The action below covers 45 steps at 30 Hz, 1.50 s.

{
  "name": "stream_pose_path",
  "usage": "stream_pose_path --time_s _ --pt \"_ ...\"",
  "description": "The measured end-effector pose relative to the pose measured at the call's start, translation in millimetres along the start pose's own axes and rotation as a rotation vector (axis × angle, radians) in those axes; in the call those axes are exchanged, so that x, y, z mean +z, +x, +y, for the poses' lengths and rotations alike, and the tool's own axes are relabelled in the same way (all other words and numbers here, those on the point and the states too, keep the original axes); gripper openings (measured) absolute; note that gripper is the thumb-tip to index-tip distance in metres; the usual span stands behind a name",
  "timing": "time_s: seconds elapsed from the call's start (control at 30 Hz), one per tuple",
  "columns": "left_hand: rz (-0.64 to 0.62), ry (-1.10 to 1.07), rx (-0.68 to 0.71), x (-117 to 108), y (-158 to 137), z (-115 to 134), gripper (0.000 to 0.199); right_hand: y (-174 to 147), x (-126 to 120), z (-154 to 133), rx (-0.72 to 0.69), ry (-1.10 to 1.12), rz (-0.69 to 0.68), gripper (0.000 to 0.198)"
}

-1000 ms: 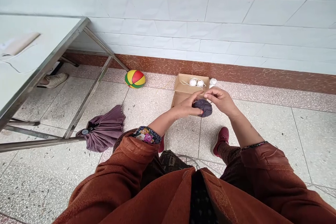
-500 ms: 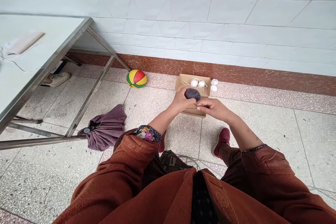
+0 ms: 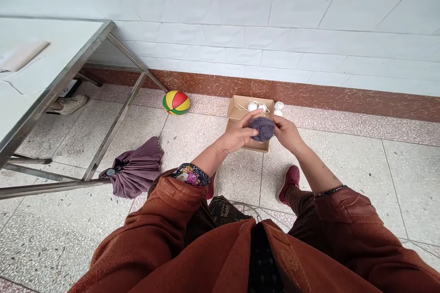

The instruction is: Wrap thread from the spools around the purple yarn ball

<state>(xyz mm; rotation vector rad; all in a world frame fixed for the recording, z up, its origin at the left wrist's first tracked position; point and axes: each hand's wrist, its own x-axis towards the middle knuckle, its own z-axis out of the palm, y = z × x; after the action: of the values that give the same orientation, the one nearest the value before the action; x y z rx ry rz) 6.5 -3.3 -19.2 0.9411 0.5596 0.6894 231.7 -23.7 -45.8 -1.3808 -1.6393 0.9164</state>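
Observation:
In front of me, above a cardboard box (image 3: 264,146), my left hand (image 3: 239,135) grips a ball of dark purple-grey yarn (image 3: 263,129) from its left side, thumb and fingers around it. At the ball's right edge is my right hand (image 3: 287,133), its fingers pinched together. A dark yarn strand showed between these fingertips earlier; now the fingertips are partly hidden by the ball. Two white yarn balls (image 3: 252,106) with loose strands lie in the back part of the box. More white balls (image 3: 278,106) sit on the floor just right of it.
A red, yellow and green ball (image 3: 176,102) rests by the wall. Left of me stands a metal-framed table (image 3: 75,59), with a folded purple umbrella (image 3: 137,169) on the floor near its leg. Another person's shoe (image 3: 72,104) shows under the table.
The yarn ball has shifted slightly right and turned in my left hand. My right hand has moved from below the ball up to its right side.

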Motion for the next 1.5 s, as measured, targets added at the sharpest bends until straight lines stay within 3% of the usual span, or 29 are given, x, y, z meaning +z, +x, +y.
stream_pose_path --time_s 0.13,0.23,0.3,0.4,0.47,0.57,0.67,0.77,0.9,1.07,1.2,1.27,1.33,1.43,1.5 --pt "0.288 0.045 0.042 -6.1 4.6 -0.3 0.065 -7.0 5.5 -11.5 -0.068 -0.021 -0.197 0.029" --pt "0.454 0.274 0.066 -13.1 8.9 -6.1 0.065 -11.7 4.4 -24.2 -0.105 0.058 -0.325 0.03" --pt "0.495 0.438 0.085 -16.1 10.3 -9.2 0.072 -12.0 0.7 -28.6 -0.083 0.119 -0.312 0.033" --pt "0.429 0.576 0.076 -16.7 9.7 -10.7 0.089 -7.8 -6.3 -27.4 -0.048 0.161 -0.184 0.034" --pt "0.277 0.57 0.027 -14.8 8.1 -10.1 0.097 -3.9 -9.4 -23.5 -0.057 0.147 -0.084 0.033" --pt "0.011 0.41 -0.03 -10.3 5.1 -8.0 0.093 -0.3 -9.1 -17.2 -0.082 0.088 0.005 0.031" --pt "-0.102 0.175 -0.002 -6.5 1.8 -3.6 0.081 -0.6 -4.5 -11.1 -0.076 0.03 0.028 0.029" --pt "-0.072 -0.012 -0.012 -5.8 -0.5 2.2 0.076 -2.5 0.4 -5.6 -0.081 -0.008 0.032 0.029" --pt "0.104 -0.052 0.056 -7.9 2.9 3.9 0.069 -4.6 4.5 -3.5 -0.131 -0.045 -0.019 0.028" --pt "0.365 0.132 0.052 -10.1 10.2 -3.9 0.065 -9.9 7.5 -13.3 -0.172 -0.026 -0.198 0.033" --pt "0.477 0.497 0.061 -13.5 11.7 -7.2 0.074 -11.8 3.8 -22.8 -0.175 0.064 -0.252 0.031" --pt "0.433 0.65 0.051 -14.7 10.5 -7.6 0.085 -8.6 -0.8 -23.5 -0.167 0.075 -0.181 0.031" --pt "0.307 0.684 0.006 -14.2 8.1 -7.4 0.096 -3.3 -5.2 -19.6 -0.161 0.049 -0.079 0.031" --pt "0.068 0.477 -0.05 -10.3 3.2 -5.1 0.097 3.7 -6.5 -6.8 -0.149 -0.01 0.019 0.03" --pt "-0.026 0.257 -0.059 -7.2 0.6 -1.6 0.09 5.0 -2.4 2.2 -0.127 -0.046 0.028 0.028"
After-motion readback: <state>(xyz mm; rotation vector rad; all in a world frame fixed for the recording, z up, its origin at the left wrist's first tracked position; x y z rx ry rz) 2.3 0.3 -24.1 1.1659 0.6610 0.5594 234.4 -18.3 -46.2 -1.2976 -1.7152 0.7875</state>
